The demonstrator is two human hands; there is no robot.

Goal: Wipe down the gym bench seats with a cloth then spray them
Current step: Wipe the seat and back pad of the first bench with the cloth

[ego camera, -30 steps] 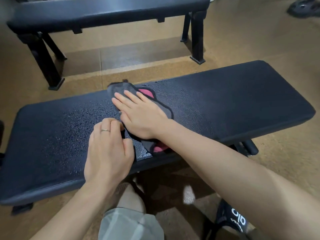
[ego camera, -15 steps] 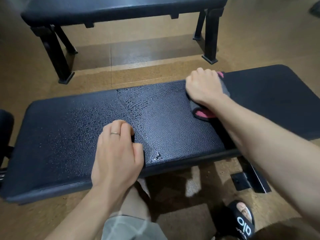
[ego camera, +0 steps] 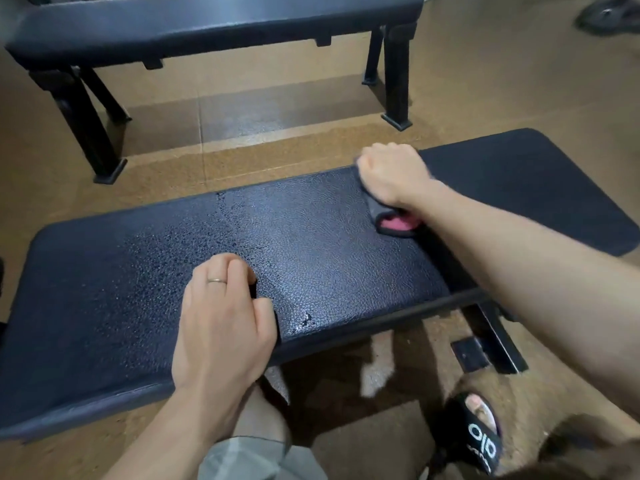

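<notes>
Gym floor, tan matting; black padded counter in front, wipe in progress.

My right hand presses the grey-and-pink cloth near the counter's far edge, fingers curled on it as a closed grip. My left hand braces at the near edge, fingers curled, holding nothing. I judge the middle wiped, the beaded left part and the matte right end still to do; spraying not begun. Second bench untouched beyond. No spray bottle in view. Sandalled foot below; nothing obstructs.
</notes>
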